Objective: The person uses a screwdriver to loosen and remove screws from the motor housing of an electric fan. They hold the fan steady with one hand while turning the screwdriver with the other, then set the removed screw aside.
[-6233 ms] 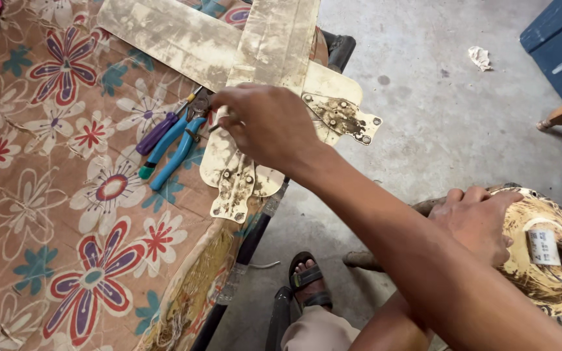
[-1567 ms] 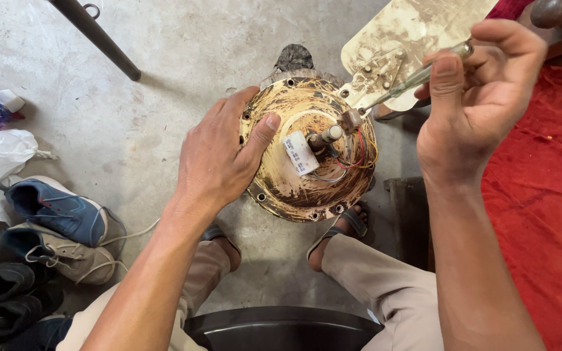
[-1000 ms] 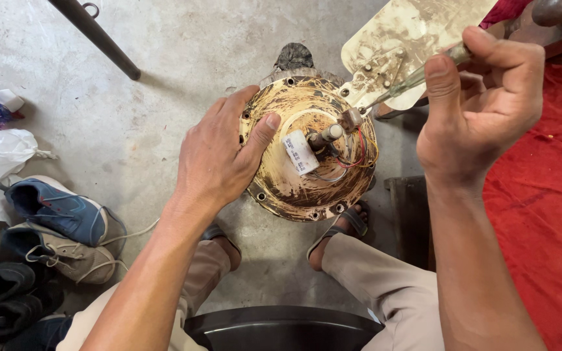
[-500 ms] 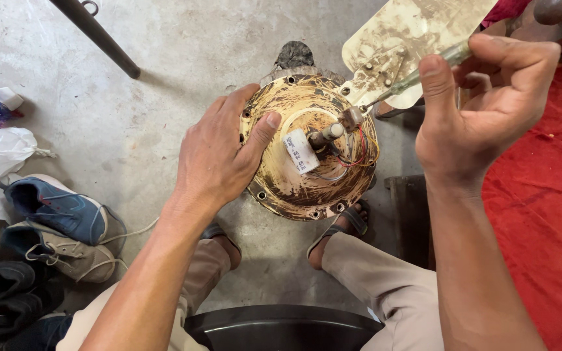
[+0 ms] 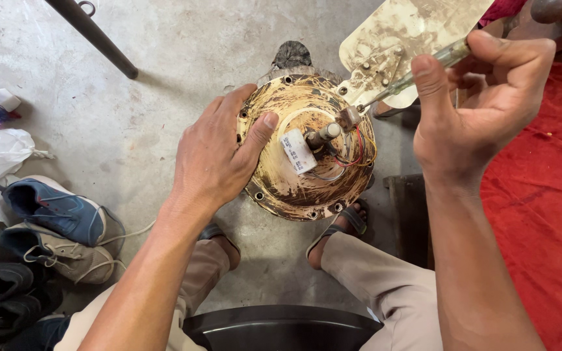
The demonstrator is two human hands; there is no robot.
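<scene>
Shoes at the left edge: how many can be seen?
3: a blue shoe, a grey laced shoe just below it, and a dark shoe at the bottom-left corner. More may be hidden beyond the frame edge.
</scene>
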